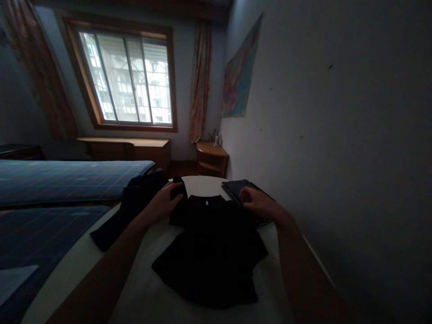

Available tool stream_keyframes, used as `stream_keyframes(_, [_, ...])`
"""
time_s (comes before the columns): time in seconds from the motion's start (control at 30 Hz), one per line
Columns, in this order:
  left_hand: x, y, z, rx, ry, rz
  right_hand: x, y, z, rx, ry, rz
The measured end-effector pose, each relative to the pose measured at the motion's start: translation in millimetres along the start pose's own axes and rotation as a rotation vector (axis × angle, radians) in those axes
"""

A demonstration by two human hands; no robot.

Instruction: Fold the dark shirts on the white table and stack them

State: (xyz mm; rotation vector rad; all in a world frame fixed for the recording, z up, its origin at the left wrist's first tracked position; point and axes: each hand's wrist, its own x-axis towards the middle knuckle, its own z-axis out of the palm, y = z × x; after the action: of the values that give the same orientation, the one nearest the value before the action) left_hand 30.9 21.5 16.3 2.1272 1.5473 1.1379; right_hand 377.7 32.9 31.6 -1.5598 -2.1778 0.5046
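Note:
A black short-sleeved top (212, 252) with a small white neck label lies spread on the pale round table (141, 270), neckline away from me. At its upper left, my left hand (167, 200) is closed on black cloth that seems to be the top's sleeve. My right hand (254, 200) has its fingers curled together beside the top's right shoulder, over a dark folded garment (236, 185). Whatever those right fingers may hold is too dark to make out. Left of my left hand, a dark blue garment (131, 202) lies along the table's edge.
A bed with a blue checked cover (67, 180) stands to the left. The white wall (337, 180) runs close along the right side. Beyond the table are a wooden corner shelf (212, 148), a desk (135, 142) and a window (128, 81).

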Motion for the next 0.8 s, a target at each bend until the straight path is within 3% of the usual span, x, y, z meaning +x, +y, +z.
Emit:
stream_keyframes(0.07, [1.8, -4.4, -2.0, 0.014, 0.107, -0.013, 1.7, 3.9, -9.6, -0.045, 0.245, 0.000])
stream_keyframes(0.2, [6.2, -20.4, -7.0, 0.049, 0.355, -0.078, 1.4, 26.1, -21.6, -0.069, 0.765, 0.160])
stream_keyframes(0.3, [8.2, -38.7, -3.0, 0.116, 0.376, -0.110, 0.3, 51.2, -20.6, -0.153, 0.956, 0.264])
stream_keyframes(0.37, [7.4, -50.6, 4.7, 0.161, 0.300, -0.126, 0.5, 66.2, -14.5, -0.207, 0.903, 0.320])
stream_keyframes(0.5, [0.6, -57.1, 18.3, 0.276, 0.078, -0.071, 3.9, 81.1, 3.3, -0.255, 0.585, 0.398])
stream_keyframes(0.67, [-10.3, -20.4, 11.4, 0.482, 0.026, 0.051, 10.2, 72.4, 11.3, -0.270, 0.347, 0.296])
stream_keyframes(0.73, [-15.2, -3.0, 8.7, 0.486, -0.163, 0.091, 11.8, 65.2, 9.1, -0.239, 0.272, 0.271])
stream_keyframes(0.8, [-20.8, 9.4, 10.7, 0.435, -0.440, 0.089, 12.0, 57.6, 6.5, -0.214, 0.195, 0.273])
